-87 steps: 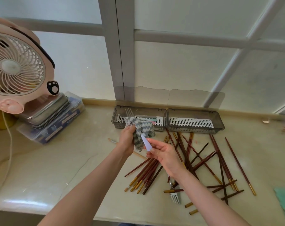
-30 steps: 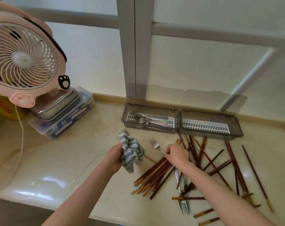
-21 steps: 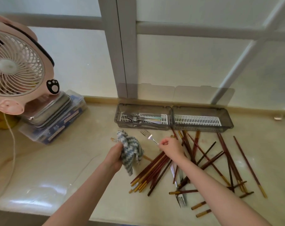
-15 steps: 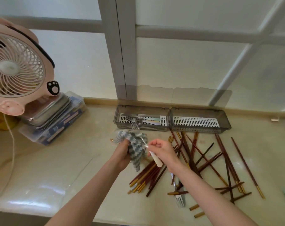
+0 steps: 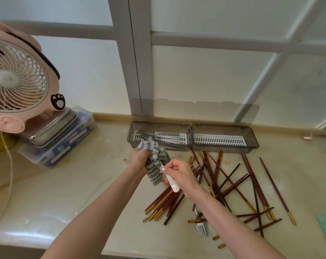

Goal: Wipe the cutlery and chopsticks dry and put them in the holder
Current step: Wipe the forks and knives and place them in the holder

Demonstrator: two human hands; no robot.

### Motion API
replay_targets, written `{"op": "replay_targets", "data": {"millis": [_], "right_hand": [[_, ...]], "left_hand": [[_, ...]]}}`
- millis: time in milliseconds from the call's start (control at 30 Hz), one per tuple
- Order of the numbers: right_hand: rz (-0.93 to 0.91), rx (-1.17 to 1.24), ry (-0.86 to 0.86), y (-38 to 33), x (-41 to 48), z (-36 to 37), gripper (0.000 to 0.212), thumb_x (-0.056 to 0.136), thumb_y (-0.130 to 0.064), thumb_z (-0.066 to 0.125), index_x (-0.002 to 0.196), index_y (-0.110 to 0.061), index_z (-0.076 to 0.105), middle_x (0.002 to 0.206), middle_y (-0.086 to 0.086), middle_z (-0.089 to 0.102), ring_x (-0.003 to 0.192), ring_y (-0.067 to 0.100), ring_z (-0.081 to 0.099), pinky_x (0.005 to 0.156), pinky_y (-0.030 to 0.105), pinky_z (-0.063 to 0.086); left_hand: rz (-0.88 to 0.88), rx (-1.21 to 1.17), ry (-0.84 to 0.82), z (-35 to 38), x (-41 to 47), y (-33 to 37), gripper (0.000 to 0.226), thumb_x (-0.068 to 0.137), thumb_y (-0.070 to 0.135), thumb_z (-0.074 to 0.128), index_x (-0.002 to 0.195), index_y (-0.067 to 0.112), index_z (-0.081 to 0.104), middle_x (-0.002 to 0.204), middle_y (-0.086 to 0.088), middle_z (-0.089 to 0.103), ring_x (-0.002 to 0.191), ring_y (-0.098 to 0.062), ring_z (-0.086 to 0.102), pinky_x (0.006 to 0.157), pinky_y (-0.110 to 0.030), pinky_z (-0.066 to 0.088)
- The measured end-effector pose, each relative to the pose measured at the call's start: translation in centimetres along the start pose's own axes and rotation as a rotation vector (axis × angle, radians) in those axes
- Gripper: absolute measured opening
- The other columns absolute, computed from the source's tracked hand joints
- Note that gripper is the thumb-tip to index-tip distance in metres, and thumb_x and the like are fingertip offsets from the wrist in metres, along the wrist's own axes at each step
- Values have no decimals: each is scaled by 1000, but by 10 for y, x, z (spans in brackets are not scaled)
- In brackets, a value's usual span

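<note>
Since the frame taken half a second earlier, both hands have shifted slightly while the fork's metal end has remained buried in the cloth. Right hand (image 5: 179,174) is closed around the white-handled fork (image 5: 172,184), gripping the handle near its upper part, with the handle's rounded end projecting down toward the person. Left hand (image 5: 140,158) is closed on the grey-and-white striped cloth (image 5: 154,165), bunching it around the fork's front end; the tines are hidden inside the folds. Both hands are raised above the countertop (image 5: 65,193), just in front of the holder. Holder (image 5: 193,144) consists of two grey compartments side by side against the window frame; the left compartment (image 5: 158,137) contains several forks and pastel-handled pieces, the right compartment (image 5: 223,140) shows only its white slotted insert. Loose chopsticks (image 5: 233,184), dark red with gold ends, lie scattered and crossed on the countertop to the right of and beneath the right arm. Another fork (image 5: 201,228) lies among them, tines toward the person. A pink fan (image 5: 14,81) stands at far left beside stacked boxes (image 5: 59,133).
</note>
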State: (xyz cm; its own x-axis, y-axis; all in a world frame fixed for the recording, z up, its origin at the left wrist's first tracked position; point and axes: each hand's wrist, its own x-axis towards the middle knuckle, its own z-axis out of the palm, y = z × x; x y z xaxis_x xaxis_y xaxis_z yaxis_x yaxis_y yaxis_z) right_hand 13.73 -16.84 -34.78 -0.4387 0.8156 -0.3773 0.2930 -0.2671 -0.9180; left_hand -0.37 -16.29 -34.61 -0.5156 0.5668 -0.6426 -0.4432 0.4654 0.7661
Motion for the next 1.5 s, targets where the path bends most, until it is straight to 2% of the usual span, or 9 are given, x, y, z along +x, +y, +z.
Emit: {"op": "replay_targets", "data": {"millis": [200, 367, 567, 667, 833, 1033, 1200, 1333, 1500], "right_hand": [[36, 7, -73, 4, -31, -6, 16, 86, -11, 65, 71, -11, 60, 53, 3, 58, 49, 11, 55, 56, 17, 46], [-28, 188, 124, 1, -21, -15, 11, 86, -18, 67, 77, -12, 63, 58, 0, 58, 51, 9, 53, 48, 18, 41], [-54, 96, 101, -7, 4, 9, 13, 88, -17, 65, 81, -6, 66, 58, 1, 62, 50, 7, 56, 53, 20, 46], [-33, 142, -24, 1, 1, 8, 14, 88, -22, 66, 99, -15, 70, 71, 2, 68, 66, 10, 61, 66, 23, 48], [-86, 409, -459, 26, -10, -5, 56, 86, -13, 63, 138, -15, 44, 111, 12, 68, 95, 21, 63, 85, 32, 50], [-29, 535, -163, 29, -4, 2, 43, 77, -7, 65, 119, -6, 58, 93, 16, 72, 75, 22, 69, 76, 33, 57], [98, 439, 131, 21, 10, 10, 31, 79, -8, 73, 105, -10, 57, 94, 9, 69, 70, 15, 67, 56, 27, 56], [187, 304, 244, 26, 19, 8, 48, 74, -20, 79, 113, -12, 53, 106, 8, 66, 91, 19, 65, 78, 36, 56], [-57, 290, 307, 6, 27, -9, 29, 84, -27, 70, 110, -21, 60, 98, 1, 60, 76, 9, 52, 65, 22, 42]], "left_hand": [[54, -157, 131, -44, 43, 30, 29, 85, -6, 55, 114, -4, 55, 106, -17, 63, 92, -28, 62, 86, -39, 52], [68, 67, -325, -47, 29, 20, 11, 91, 0, 46, 84, 2, 55, 77, -10, 63, 57, -14, 65, 55, -23, 54], [90, 73, -482, -16, 6, -19, 23, 95, 12, 46, 79, 6, 62, 74, -5, 68, 71, -18, 59, 69, -29, 45], [81, -50, -377, -14, 2, -20, 19, 93, 11, 49, 83, 5, 64, 79, -8, 69, 75, -22, 62, 70, -30, 48], [15, -156, -320, -20, -1, -11, 19, 90, 7, 45, 84, 5, 63, 72, -8, 70, 74, -24, 63, 72, -32, 51], [9, -141, -326, -12, -8, -17, 17, 91, 11, 46, 83, 5, 60, 68, -7, 69, 58, -17, 66, 57, -25, 52], [101, -19, -340, -5, -16, -26, 17, 93, 11, 50, 92, -1, 63, 80, -10, 69, 70, -18, 66, 54, -21, 52], [135, 174, -359, -4, -23, -26, 18, 93, 13, 53, 80, 5, 63, 76, -8, 66, 67, -14, 64, 50, -18, 51], [168, 322, -254, -12, -20, -20, 15, 86, 20, 64, 84, 5, 63, 82, -13, 68, 67, -17, 66, 54, -24, 52]]}}
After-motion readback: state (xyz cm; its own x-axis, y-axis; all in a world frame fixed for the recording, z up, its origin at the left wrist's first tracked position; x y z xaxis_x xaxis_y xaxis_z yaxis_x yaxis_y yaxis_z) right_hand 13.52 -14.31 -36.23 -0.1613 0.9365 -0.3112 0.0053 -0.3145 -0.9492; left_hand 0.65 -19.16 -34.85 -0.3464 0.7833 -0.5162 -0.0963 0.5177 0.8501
